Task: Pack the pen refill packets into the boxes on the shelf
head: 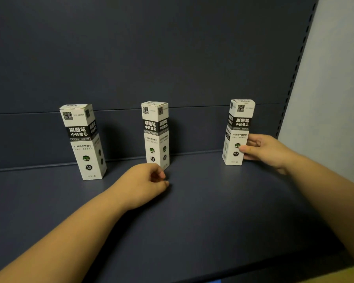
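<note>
Three closed boxes stand apart along the far shelf point(192, 211). The right hand point(264, 150) has its grip around the right box point(237, 131); the left hand point(147, 182), loosely curled and empty, hovers near the middle box point(155, 135).

Both bare forearms reach forward; left hand point(145, 181) hangs loosely curled holding nothing, right hand point(264, 151) has fingers and thumb pinched.

Three white boxes stood on one dark shelf point(192, 211): one at nine o'clock point(83, 141), one at centre point(155, 133), one at three o'clock point(238, 131). Two hands showed: left point(145, 180), right point(262, 149).
</note>
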Motion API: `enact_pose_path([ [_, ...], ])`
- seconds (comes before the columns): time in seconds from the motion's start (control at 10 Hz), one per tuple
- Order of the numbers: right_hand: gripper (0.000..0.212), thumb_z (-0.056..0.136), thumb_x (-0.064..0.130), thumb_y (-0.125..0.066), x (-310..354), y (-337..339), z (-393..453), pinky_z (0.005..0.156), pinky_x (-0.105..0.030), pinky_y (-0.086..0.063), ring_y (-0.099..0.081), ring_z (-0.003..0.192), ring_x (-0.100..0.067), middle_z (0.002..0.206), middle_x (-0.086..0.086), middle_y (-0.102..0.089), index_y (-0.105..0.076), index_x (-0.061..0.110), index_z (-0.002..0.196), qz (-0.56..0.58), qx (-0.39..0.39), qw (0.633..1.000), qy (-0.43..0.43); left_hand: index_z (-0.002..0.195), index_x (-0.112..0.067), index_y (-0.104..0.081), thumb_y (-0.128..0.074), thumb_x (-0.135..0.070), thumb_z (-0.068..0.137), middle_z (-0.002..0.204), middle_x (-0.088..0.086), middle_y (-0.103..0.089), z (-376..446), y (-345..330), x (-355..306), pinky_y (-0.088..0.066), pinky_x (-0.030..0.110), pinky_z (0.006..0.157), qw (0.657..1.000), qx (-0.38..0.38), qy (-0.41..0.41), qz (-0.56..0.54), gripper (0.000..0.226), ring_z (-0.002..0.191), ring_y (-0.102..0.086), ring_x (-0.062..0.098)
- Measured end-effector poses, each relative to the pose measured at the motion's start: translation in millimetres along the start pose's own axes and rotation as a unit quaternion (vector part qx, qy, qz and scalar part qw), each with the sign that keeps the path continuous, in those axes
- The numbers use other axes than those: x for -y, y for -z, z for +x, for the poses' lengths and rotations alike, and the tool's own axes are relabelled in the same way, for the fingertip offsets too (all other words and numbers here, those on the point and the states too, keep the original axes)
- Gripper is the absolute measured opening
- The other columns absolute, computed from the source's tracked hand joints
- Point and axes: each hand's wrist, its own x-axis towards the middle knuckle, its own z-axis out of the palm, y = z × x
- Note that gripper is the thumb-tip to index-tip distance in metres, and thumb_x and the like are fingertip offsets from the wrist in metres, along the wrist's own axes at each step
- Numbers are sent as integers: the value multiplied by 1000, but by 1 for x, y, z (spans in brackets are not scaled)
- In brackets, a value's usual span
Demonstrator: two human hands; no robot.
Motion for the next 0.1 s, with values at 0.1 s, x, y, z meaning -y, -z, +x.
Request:
enact_pose_path([
  [0.1, 65, 95, 1, -63, 4, 6, -3, 90, -29, -58, -65, 119, -19, 144, -4, -57, -37, 14, 153, -37, 9, 999, -39, 87, -28, -64, -72, -36, 87, 88, -13, -67, -2, -1, -5, -44, 20, 72, 1000, -13, 14, 11, 11, 85, -62, 2],
])
